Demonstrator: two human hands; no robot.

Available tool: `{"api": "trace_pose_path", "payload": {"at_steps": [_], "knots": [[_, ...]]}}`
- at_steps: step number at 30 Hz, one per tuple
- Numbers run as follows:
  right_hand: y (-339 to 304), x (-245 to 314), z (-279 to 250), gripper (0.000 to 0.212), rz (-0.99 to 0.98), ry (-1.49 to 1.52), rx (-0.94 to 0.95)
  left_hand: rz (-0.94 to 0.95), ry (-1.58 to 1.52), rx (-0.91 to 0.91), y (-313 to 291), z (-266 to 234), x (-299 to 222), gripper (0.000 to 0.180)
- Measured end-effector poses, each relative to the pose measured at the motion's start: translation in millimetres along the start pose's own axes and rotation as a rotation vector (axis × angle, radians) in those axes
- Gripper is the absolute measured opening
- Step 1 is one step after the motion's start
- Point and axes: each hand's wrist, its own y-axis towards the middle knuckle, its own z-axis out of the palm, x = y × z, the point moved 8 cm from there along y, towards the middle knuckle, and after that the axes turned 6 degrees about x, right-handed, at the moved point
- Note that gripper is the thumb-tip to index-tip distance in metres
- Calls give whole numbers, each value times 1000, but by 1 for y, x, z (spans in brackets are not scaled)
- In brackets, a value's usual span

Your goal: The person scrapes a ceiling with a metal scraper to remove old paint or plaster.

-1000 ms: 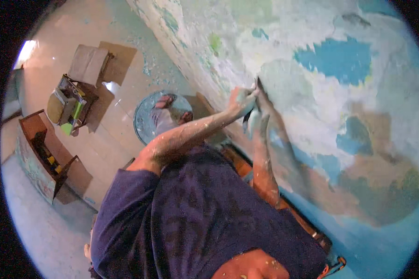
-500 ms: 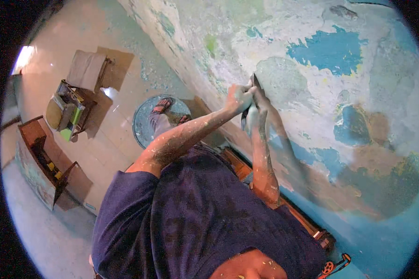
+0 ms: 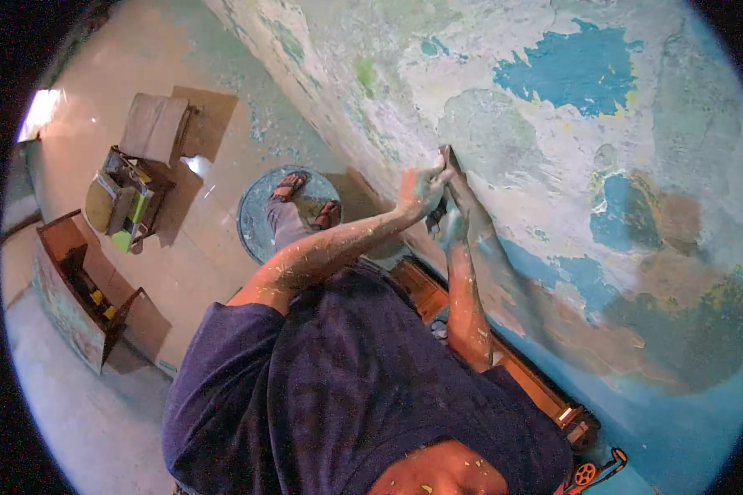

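A dark, flat-bladed scraper (image 3: pixel 447 154) is held between the person's two hands, its tip at the pale, patchy wall (image 3: pixel 553 177); whether the edge truly touches the plaster is too small to tell. The left hand (image 3: pixel 422 191) is folded nearly closed, its fingers bunched against the blade, so the tip juts out just beyond the knuckles, up and to the right. The right hand (image 3: pixel 455 224) sits just below and to the right of it, fingers curled around the lower, handle end, part of which shows dark between the two hands. The exact placing of each fingertip is hidden. Both forearms are flecked with pale chips. Around the blade the wall shows white and grey-green areas, with a ragged blue patch (image 3: pixel 571 70) higher to the right and the shadow of the arms falling across the surface below. The person's sandalled feet (image 3: pixel 289 186) are over a round blue platform (image 3: pixel 254 221), well apart from the scraper, and a brown wooden piece of furniture (image 3: pixel 520 388) stands along the wall beside the right forearm.
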Motion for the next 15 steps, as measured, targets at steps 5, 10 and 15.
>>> {"api": "trace_pose_path", "payload": {"at_steps": [5,10,15], "knots": [[16,-7,-17,28,-29,-61,-13,75,65,-32,11,1,-5,40],[6,18,10,28,-134,-98,-24,-48,268,62,9,2,11,36],[32,-5,8,27,-55,-100,29,29,202,-12,28,-20,0,34]]}}
